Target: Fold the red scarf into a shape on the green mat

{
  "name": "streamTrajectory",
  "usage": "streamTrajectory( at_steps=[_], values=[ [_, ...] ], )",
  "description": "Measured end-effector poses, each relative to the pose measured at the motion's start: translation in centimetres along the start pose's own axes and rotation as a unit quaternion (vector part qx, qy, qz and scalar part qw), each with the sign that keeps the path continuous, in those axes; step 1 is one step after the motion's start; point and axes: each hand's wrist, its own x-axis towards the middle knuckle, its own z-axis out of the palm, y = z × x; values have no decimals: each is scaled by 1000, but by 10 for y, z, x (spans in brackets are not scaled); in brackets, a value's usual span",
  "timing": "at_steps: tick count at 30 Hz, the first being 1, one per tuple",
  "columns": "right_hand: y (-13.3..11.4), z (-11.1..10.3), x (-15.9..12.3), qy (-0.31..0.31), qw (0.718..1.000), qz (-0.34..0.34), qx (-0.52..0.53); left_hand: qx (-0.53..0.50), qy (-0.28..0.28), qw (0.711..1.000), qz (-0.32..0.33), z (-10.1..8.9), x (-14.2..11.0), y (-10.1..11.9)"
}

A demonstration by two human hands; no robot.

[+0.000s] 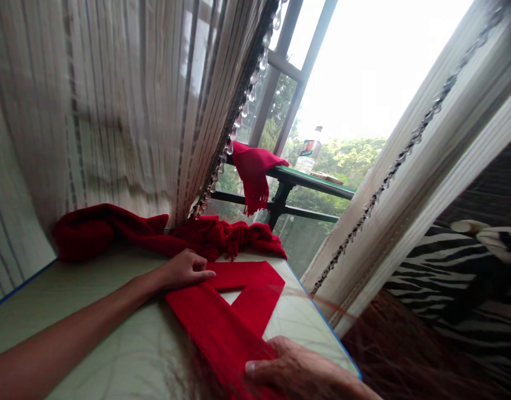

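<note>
A red scarf [214, 319] lies on the pale table [114, 322], folded into strips that form a triangle around a small gap of bare tabletop. At its upper left fold is my left hand [186, 270], fingers curled and thumb stretched along the cloth. My right hand [286, 361] grips the strip nearest me, thumb on top and the other fingers mostly out of sight. Loose strands of hair blur across the lower part of the view.
More red cloth [214, 236] is bunched along the table's far edge. Beyond it, another red fringed scarf [255, 172] hangs over a dark railing [309, 180], where a clear bottle [309, 150] stands. Striped curtains [114, 111] with beads frame the window. Zebra-patterned fabric [439, 272] lies at right.
</note>
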Motion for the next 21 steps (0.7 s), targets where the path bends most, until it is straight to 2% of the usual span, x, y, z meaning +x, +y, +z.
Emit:
streamTrajectory(
  at_steps=[2, 7, 13, 16, 18, 21],
  values=[
    [-5, 2, -7, -11, 1000, 13, -1, 26, 20, 999, 12, -2, -1, 4],
    [-23, 3, -29, -44, 998, -37, -25, 119, 35, 991, 44, -8, -6, 14],
    [-43, -13, -45, 0, 981, 6, -192, 173, 5, 980, 94, -8, -7, 13],
    [-44, -23, -40, -1, 965, -20, -263, 211, 7, 970, 118, -10, -4, 12],
    [-41, -28, -34, -5, 959, -52, -278, 218, 16, 968, 121, -14, -4, 20],
    [-31, -34, -21, 6, 961, -103, -256, 166, 22, 978, 126, -14, -10, 54]
  ],
)
